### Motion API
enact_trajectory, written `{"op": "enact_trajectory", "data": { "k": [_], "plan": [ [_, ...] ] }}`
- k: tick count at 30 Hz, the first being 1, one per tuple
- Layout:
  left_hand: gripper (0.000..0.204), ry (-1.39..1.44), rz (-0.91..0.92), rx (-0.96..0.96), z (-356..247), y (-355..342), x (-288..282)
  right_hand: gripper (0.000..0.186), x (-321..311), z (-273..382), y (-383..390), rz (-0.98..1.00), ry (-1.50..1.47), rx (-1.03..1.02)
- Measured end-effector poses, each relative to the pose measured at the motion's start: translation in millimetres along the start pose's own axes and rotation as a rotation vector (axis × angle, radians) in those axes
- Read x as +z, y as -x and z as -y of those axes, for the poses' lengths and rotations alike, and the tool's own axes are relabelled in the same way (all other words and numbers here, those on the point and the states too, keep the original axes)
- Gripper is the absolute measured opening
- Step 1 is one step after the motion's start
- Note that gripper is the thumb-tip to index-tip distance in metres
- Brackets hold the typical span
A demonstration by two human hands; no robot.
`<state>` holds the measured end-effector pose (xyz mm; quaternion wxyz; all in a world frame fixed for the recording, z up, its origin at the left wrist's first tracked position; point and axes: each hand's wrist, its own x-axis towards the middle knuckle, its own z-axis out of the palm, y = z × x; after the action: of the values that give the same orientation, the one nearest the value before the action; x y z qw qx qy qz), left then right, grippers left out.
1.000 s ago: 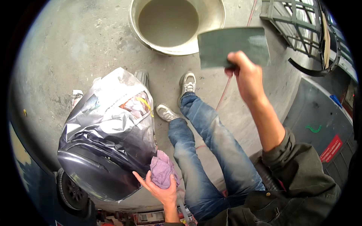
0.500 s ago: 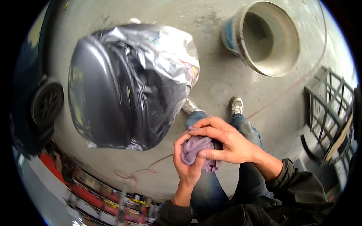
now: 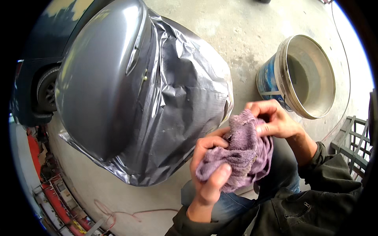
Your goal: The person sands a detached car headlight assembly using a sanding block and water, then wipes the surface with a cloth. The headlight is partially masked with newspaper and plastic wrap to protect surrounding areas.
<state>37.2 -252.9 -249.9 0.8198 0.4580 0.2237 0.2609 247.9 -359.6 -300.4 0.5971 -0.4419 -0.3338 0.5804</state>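
A fluffy purple cloth (image 3: 240, 155) is bunched up between both of the person's hands, held over their lap, just in front of the knees in blue jeans (image 3: 232, 202). The left hand (image 3: 210, 167) grips it from below, thumb pressed across the lower fold and fingers curled over the top edge, so the fist is closed around a wad of fabric. The right hand (image 3: 275, 120) pinches the upper corner, fingers bent in tight and thumb laid flat against the pile. The cloth fills the gap between the two hands and hangs a little past the left palm.

Just beside the hands, to the left, stands a large grey car panel (image 3: 102, 78), glossy on its bare side and wrapped in crinkled silver masking film (image 3: 185, 102) on the side nearest the cloth. To the right, on the concrete floor (image 3: 236, 27), sits a round bucket (image 3: 303, 74) with a pale rim and blue side, holding murky greyish water. A dark jacket sleeve (image 3: 330, 177) covers the right forearm.
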Motion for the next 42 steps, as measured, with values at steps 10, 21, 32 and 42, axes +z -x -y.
{"op": "enact_trajectory", "data": {
  "k": [10, 21, 32, 42],
  "plan": [
    [0.040, -0.147, -0.186, 0.011, -16, 45, 4, 0.031, 11, 20, -30, -0.710, -0.477, -0.163],
    [0.038, 0.272, -0.387, 0.258, -24, 56, -11, 0.033, 17, -36, 17, -0.012, -0.073, 0.225],
    [0.050, -0.178, -0.414, 0.436, -14, 22, 5, 0.015, 37, 63, -140, -0.767, 0.398, -0.554],
    [0.044, -0.240, -0.554, 0.415, -16, 14, -3, 0.017, 74, 47, -186, -0.791, 0.778, -0.580]
  ]
}}
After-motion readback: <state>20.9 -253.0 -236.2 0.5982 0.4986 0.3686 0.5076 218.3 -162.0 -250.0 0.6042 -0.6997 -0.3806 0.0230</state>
